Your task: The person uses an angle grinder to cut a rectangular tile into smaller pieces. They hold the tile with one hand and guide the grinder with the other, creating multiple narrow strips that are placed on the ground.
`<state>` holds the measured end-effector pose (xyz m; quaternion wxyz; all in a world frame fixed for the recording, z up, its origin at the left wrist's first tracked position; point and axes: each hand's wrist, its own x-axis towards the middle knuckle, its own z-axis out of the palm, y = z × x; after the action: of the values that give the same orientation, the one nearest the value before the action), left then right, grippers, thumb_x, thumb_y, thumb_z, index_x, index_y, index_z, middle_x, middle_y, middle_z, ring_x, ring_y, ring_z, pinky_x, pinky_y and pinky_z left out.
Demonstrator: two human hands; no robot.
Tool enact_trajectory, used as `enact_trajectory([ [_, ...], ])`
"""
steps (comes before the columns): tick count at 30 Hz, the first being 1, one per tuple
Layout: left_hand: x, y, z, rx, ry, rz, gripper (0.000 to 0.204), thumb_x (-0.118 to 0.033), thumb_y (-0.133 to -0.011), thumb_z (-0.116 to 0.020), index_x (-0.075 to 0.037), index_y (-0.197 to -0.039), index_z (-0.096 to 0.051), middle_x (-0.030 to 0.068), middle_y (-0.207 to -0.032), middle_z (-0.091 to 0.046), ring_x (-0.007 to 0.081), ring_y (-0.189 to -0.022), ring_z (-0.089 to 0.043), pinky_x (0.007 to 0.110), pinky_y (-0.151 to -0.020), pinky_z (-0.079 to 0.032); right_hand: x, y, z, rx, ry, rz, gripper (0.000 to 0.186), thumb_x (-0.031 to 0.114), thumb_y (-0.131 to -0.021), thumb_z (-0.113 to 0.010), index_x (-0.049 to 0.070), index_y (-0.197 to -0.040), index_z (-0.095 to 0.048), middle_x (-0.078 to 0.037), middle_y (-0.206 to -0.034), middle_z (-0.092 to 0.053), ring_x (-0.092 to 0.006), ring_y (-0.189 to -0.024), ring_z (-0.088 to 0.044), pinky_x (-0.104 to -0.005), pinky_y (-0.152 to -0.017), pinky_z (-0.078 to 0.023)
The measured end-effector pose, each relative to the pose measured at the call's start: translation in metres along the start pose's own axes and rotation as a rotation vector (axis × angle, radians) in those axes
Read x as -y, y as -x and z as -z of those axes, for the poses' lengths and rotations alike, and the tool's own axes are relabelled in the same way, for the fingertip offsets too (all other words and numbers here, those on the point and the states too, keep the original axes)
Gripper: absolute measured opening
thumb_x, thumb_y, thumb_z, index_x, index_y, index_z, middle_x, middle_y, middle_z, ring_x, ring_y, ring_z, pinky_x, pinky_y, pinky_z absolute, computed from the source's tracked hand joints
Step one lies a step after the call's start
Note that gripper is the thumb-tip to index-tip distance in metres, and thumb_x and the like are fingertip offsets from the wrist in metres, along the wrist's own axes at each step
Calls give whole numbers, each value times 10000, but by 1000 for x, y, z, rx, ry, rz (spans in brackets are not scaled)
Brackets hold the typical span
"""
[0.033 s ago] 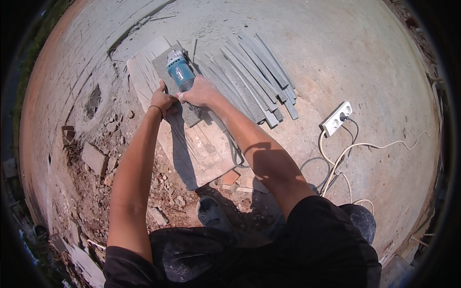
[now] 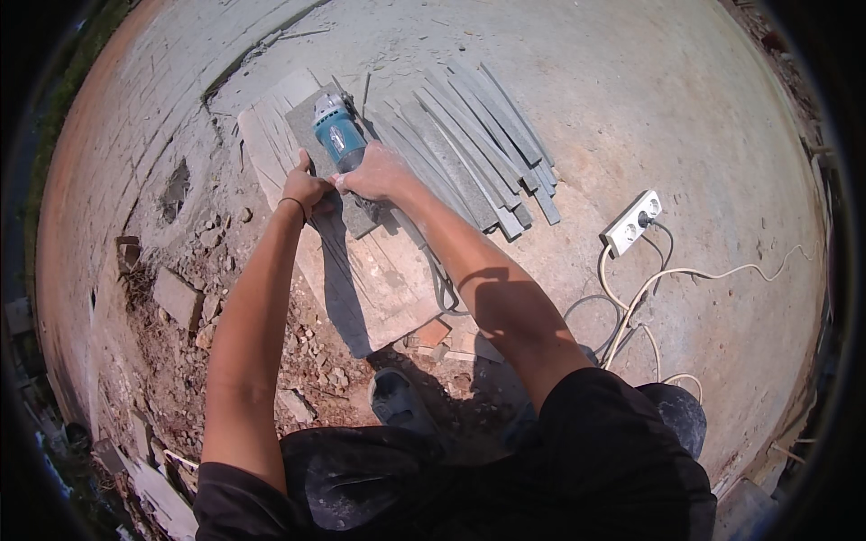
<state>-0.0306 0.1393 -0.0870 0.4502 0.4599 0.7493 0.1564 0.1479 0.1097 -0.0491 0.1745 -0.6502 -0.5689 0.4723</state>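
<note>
My right hand (image 2: pixel 377 171) is closed round the rear body of a teal angle grinder (image 2: pixel 341 140) with a grey metal head pointing away from me. The grinder lies over a grey stone slab (image 2: pixel 307 115), its disc mostly hidden. Close beside it, at the slab's left edge, my left hand (image 2: pixel 308 189) has its thumb raised and its other fingers curled in toward my right hand. What those fingers hold is hidden. Beneath the slab is a larger, pale scored board (image 2: pixel 397 311). Several long grey stone strips (image 2: pixel 483 135) lie fanned out to the right.
A white power strip (image 2: pixel 631 224) with a black plug sits on the concrete at right, pale cables (image 2: pixel 677 270) looping below it. Rubble (image 2: pixel 311 343) and a loose block (image 2: pixel 179 298) lie at lower left. Brick pieces (image 2: pixel 433 334) lie by my shoe (image 2: pixel 400 397).
</note>
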Motion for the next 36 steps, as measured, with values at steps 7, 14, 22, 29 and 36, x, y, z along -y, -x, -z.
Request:
enact_trajectory([
  [7,0,1,-1,4,-2,-3,898,-57,-813,-684,-189,-1490,-108,63,-809,-587,137,-549,-562,310,-452,-520,0,8,3,21,0,4,779,386,-600,-758,-124,-1140,-523,-283,-1107,-596,-362,-1032,-606,-380,-878,-498],
  [14,-1,2,-1,2,-4,1,929,-101,-816,-701,-182,-1492,-68,68,-813,-602,144,-570,-584,316,-483,-543,-3,11,0,-3,12,18,805,402,-610,-755,-137,-1150,-499,-287,-1099,-596,-364,-1026,-606,-379,-882,-494],
  [22,3,-2,-1,30,17,1,964,-138,-811,-716,-183,-1490,-34,111,-870,-647,171,-606,-632,324,-494,-550,-8,13,-2,-13,11,26,755,398,-599,-760,-120,-1104,-547,-289,-1074,-606,-367,-995,-621,-387,-858,-506],
  [29,5,-7,-1,29,-6,15,978,-136,-812,-716,-189,-1490,-13,117,-889,-658,187,-608,-637,321,-502,-548,-6,22,3,10,11,8,766,393,-596,-760,-124,-1115,-536,-285,-1065,-609,-362,-991,-623,-383,-855,-507],
  [36,8,-13,-1,33,3,16,1001,-123,-814,-712,-196,-1486,25,118,-895,-665,200,-623,-649,336,-512,-551,-11,22,1,27,-8,8,791,386,-589,-760,-129,-1136,-513,-286,-1086,-600,-356,-1017,-611,-379,-874,-497],
])
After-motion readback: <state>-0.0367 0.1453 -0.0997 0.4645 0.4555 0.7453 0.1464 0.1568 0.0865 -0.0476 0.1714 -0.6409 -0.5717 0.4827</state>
